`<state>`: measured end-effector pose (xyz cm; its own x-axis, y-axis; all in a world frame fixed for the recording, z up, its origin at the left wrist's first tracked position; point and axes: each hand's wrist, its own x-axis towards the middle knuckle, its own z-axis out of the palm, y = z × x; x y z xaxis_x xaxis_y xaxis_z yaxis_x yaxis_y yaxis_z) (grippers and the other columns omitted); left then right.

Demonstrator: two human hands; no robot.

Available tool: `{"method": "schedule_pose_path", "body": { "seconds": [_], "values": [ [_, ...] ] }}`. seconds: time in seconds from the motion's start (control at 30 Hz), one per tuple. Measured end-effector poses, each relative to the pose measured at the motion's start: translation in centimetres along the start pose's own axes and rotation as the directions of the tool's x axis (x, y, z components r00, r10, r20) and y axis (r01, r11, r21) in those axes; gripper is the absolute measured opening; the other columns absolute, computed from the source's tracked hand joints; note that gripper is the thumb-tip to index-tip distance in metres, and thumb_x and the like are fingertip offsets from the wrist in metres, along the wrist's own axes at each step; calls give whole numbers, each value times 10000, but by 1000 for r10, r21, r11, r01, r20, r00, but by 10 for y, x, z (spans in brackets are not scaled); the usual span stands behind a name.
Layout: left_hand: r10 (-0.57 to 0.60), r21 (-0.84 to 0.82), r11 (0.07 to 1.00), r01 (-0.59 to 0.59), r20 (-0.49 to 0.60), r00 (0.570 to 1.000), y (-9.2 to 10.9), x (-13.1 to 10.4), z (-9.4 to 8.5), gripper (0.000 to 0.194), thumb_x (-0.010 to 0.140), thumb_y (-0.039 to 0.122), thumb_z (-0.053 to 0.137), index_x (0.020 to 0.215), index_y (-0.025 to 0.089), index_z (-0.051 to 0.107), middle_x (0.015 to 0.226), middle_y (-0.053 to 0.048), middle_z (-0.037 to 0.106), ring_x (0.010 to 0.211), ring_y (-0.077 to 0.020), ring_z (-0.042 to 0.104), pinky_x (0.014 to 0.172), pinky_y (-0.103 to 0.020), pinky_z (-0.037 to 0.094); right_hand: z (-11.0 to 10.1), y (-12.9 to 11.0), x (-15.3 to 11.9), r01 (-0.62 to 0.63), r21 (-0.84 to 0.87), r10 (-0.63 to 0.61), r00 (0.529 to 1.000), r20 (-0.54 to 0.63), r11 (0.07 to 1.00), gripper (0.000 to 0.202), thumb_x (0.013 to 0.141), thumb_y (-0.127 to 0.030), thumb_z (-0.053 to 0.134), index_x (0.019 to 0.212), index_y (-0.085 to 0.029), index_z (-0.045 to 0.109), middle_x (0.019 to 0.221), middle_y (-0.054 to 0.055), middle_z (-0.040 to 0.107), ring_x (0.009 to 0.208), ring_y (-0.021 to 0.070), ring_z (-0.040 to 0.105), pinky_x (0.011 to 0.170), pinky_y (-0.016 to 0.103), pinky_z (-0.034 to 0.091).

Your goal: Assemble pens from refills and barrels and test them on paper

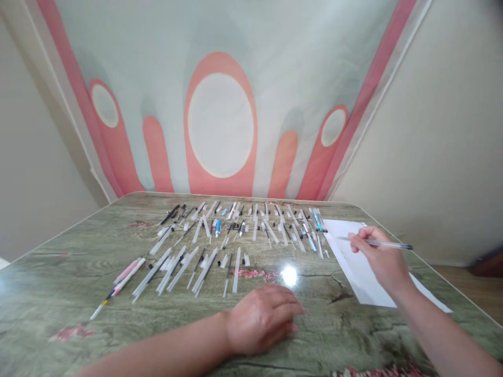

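My right hand [387, 264] is closed on a clear-barrelled pen [389, 244] with a dark end. It holds the pen nearly level over a white sheet of paper [363, 285] at the table's right side. Palm down near the front middle of the table, my left hand [265, 319] rests with its fingers loosely stretched to the right, holding nothing. Beyond it lie rows of taken-apart pens: clear barrels [183, 268], thin refills [228, 273], small dark and clear caps. A short blue pen part [218, 228] lies among them.
The wood-patterned table [306, 340] has a glossy surface with a bright light reflection. Pink pen parts [128, 272] and a refill [101, 305] lie at the left. Blue-tinted pens [315, 219] sit beside the paper's far left corner. A patterned cloth [271, 52] hangs behind.
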<state>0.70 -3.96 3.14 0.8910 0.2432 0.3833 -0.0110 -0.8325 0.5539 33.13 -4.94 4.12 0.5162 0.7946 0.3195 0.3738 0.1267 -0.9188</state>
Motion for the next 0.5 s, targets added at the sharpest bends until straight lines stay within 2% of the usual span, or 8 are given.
{"method": "schedule_pose_path", "body": {
  "seconds": [0.13,0.27,0.4,0.5],
  "values": [
    [88,111,989,-99,99,991,5,7,16,443,871,343,476,1281,177,464,1179,-148,593,1154,-268,493,1016,-387,315,-35,44,-5,-95,58,97,995,-37,994,337,696,-505,646,788,-190,574,579,-31,518,576,150,549,615,307,478],
    [105,166,977,-134,168,980,6,27,39,505,872,439,447,1303,178,426,1253,-142,545,1233,-277,415,1035,-422,269,-50,73,-20,-168,57,171,984,-57,984,374,667,-541,646,789,-190,610,608,-7,570,601,175,577,646,332,493],
    [94,178,975,-130,196,976,0,69,66,676,846,568,389,1374,150,331,1391,-165,396,1326,-302,272,1043,-507,207,-54,86,-36,-192,-27,189,978,-91,981,358,696,-514,645,862,-198,660,692,11,649,748,204,606,791,321,454],
    [53,188,977,-97,228,972,-9,105,89,757,817,649,332,1386,151,324,1432,-165,328,1356,-324,190,1029,-565,170,-57,88,-46,-190,-157,181,981,-74,969,361,732,-518,612,913,-211,666,737,14,680,834,227,617,848,314,430]
  ]
}}
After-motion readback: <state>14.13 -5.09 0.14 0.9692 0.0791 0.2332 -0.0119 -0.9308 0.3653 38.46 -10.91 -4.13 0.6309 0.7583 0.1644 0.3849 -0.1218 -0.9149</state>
